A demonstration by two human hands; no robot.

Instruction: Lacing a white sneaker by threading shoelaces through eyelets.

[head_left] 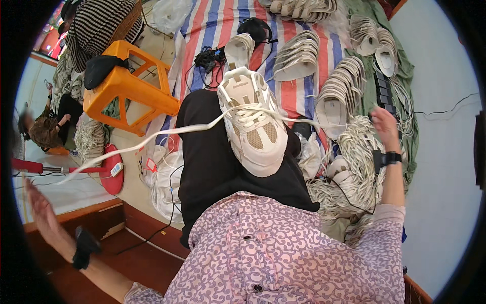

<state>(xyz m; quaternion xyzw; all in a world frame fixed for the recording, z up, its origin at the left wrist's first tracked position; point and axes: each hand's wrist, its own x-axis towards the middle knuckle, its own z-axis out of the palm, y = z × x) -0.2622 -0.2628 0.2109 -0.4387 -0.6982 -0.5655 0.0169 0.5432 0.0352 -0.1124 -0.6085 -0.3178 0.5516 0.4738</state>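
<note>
A white and beige sneaker (255, 144) rests on my black-trousered lap, toe toward me. Its white shoelace (174, 130) is threaded at the top eyelets, and both free lengths stretch out sideways in the air. Far out on the left, my left hand (44, 210) is at the end of the long left length; its fingers look closed on the lace, though the tip is hard to see. On the right, my right hand (386, 126) is raised with curled fingers, pinching the thinner-looking right length. Both wrists wear black bands.
Nested stacks of pale shoe uppers (297, 55) stand on a striped sheet (202, 25). A heap of white laces (354, 152) lies beside my right leg. An orange stool (131, 83) stands at left, near a red round base (112, 169). Another person (48, 129) sits at far left.
</note>
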